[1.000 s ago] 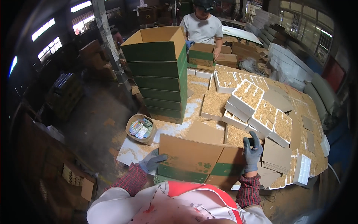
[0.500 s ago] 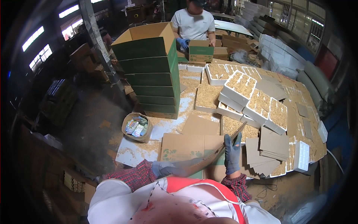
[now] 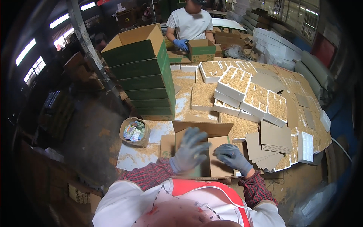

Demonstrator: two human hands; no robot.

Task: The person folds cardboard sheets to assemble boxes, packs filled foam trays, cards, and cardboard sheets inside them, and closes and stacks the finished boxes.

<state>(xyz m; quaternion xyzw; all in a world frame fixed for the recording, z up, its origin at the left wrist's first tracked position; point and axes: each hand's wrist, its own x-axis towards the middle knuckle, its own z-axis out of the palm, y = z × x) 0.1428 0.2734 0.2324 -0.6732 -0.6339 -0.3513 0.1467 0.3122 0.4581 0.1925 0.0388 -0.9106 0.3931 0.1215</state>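
Note:
In front of my body stands an unfolded cardboard carton (image 3: 202, 130), its far flap raised and its inner faces brown. My left hand (image 3: 189, 150), in a grey glove, hovers over the carton's left part with fingers spread, slightly blurred and holding nothing. On the right, my gloved right hand (image 3: 232, 156) is at a brown flap (image 3: 217, 170) of the carton. Its fingers are curled together, and whatever is under them is hidden. Left of the carton lies a flat brown and green cardboard piece (image 3: 166, 145).
A tall stack of green cartons (image 3: 145, 81) rises at the left. Near it stands a round container (image 3: 135, 132) of colourful packets. White foam trays (image 3: 234, 81) with shavings and loose cardboard sheets (image 3: 274, 138) cover the right. Across the table, a co-worker (image 3: 191, 24) handles a small carton (image 3: 201, 50).
The cardboard that was held folded and edge-on now stands opened out as a carton. My left hand has risen away from it, and my right hand has turned inward over its flap.

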